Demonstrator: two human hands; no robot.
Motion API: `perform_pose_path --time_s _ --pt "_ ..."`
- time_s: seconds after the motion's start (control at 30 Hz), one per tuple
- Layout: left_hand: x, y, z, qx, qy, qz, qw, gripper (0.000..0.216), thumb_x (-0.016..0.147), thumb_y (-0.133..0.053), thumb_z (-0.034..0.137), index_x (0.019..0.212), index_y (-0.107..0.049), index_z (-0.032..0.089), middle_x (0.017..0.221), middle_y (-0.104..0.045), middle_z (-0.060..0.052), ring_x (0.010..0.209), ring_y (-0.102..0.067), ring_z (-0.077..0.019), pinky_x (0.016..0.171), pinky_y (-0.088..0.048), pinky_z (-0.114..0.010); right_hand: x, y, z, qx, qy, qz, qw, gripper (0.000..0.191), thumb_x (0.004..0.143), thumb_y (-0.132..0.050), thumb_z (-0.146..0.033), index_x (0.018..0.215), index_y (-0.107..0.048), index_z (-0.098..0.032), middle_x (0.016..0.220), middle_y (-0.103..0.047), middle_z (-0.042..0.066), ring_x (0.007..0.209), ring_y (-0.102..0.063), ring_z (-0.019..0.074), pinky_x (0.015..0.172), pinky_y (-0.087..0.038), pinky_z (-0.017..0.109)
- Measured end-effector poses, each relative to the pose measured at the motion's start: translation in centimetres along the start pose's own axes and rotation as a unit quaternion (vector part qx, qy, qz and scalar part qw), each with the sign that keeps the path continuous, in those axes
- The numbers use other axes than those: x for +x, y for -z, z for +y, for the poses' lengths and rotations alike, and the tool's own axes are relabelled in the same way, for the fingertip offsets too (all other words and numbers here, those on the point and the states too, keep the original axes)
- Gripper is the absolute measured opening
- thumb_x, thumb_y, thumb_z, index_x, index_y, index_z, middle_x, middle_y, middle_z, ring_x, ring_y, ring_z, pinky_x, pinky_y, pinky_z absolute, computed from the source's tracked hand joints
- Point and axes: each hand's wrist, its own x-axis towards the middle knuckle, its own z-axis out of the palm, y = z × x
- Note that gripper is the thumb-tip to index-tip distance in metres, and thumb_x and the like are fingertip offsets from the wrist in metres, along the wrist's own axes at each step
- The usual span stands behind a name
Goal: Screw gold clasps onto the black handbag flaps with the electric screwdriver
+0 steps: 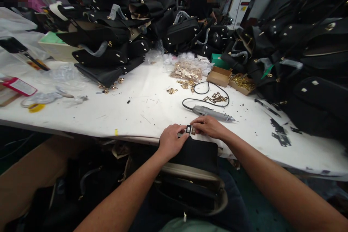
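A black handbag (201, 152) rests at the table's front edge, with its flap toward the table and its light-lined mouth open below. My left hand (172, 139) pinches the narrow black tab (188, 129) of the flap, which has a rectangular cut-out. Close beside that tab, my right hand (208, 127) holds a small gold-coloured metal frame (193, 130) between thumb and fingers. I cannot tell whether frame and tab touch. Behind my right hand lies a grey electric screwdriver (210, 112) with a black cord.
Loose gold frames (217, 98) lie inside the cord's loop. Farther back are a plastic bag of gold parts (186, 70) and a cardboard box of small brass pieces (243, 82). Black bags (100, 47) are piled along the back. A person (203, 3) is behind them.
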Motion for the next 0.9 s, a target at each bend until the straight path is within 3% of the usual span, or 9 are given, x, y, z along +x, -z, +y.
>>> perform_pose_path --time_s 0.13,0.23,0.4,0.5,0.57,0.7,0.9 --pt "0.0 -0.3 0.3 0.002 0.015 0.017 1.000 0.021 0.095 -0.058 0.035 0.108 -0.073 0.029 0.099 -0.072 -0.001 0.095 -0.063 -0.0193 0.086 -0.046 -0.031 0.2 -1.0 -0.1 0.057 -0.003 -0.027 0.998 0.032 0.089 -0.054 -0.031 0.111 -0.071 -0.015 0.071 -0.067 0.001 0.060 -0.059 0.0135 0.055 -0.043 0.023" --pt "0.1 -0.6 0.5 0.000 0.032 0.033 0.999 0.022 0.097 -0.056 0.036 0.108 -0.074 0.029 0.102 -0.073 0.000 0.097 -0.064 -0.0193 0.087 -0.046 -0.031 0.1 -1.5 -0.1 0.059 0.021 -0.012 0.998 0.037 0.089 -0.056 -0.031 0.120 -0.067 -0.015 0.074 -0.067 0.001 0.065 -0.062 0.0144 0.060 -0.046 0.024" --pt "0.0 -0.9 0.6 -0.019 0.053 0.052 0.997 0.020 0.095 -0.060 0.035 0.107 -0.074 0.029 0.103 -0.074 0.001 0.100 -0.064 -0.0192 0.089 -0.045 -0.032 -0.4 -1.5 0.2 -0.007 0.079 0.102 0.992 0.030 0.089 -0.061 -0.030 0.115 -0.069 -0.019 0.087 -0.072 0.003 0.077 -0.068 0.0186 0.075 -0.053 0.032" --pt "0.0 -0.8 0.6 -0.043 0.067 0.053 0.995 0.018 0.092 -0.063 0.034 0.104 -0.075 0.029 0.102 -0.075 0.002 0.095 -0.065 -0.0185 0.086 -0.047 -0.031 -1.2 -1.6 0.7 -0.114 0.178 0.175 0.962 0.020 0.093 -0.059 -0.027 0.104 -0.074 -0.023 0.098 -0.073 0.006 0.092 -0.068 0.0214 0.086 -0.053 0.035" --pt "-0.1 -0.8 0.5 -0.057 0.077 0.055 0.994 0.015 0.091 -0.065 0.034 0.100 -0.075 0.028 0.100 -0.075 0.002 0.092 -0.066 -0.0179 0.084 -0.047 -0.031 -2.0 -1.8 1.2 -0.183 0.240 0.196 0.933 0.024 0.096 -0.053 -0.024 0.107 -0.074 -0.024 0.105 -0.073 0.008 0.097 -0.067 0.0222 0.087 -0.053 0.036" --pt "-0.1 -0.8 0.4 -0.064 0.093 0.052 0.992 0.013 0.088 -0.067 0.035 0.095 -0.075 0.027 0.093 -0.074 0.002 0.087 -0.065 -0.0172 0.078 -0.048 -0.029 -3.3 -2.0 2.6 -0.276 0.266 0.172 0.907 0.032 0.098 -0.048 -0.020 0.117 -0.072 -0.026 0.112 -0.071 0.010 0.098 -0.067 0.0224 0.086 -0.054 0.036" --pt "-0.2 -0.9 0.4 -0.059 0.100 0.058 0.991 0.012 0.087 -0.068 0.035 0.093 -0.076 0.028 0.090 -0.073 0.002 0.083 -0.064 -0.0166 0.076 -0.047 -0.029 -3.7 -1.9 3.3 -0.275 0.277 0.127 0.912 0.028 0.100 -0.047 -0.021 0.113 -0.071 -0.026 0.110 -0.071 0.009 0.098 -0.067 0.0201 0.086 -0.054 0.033"
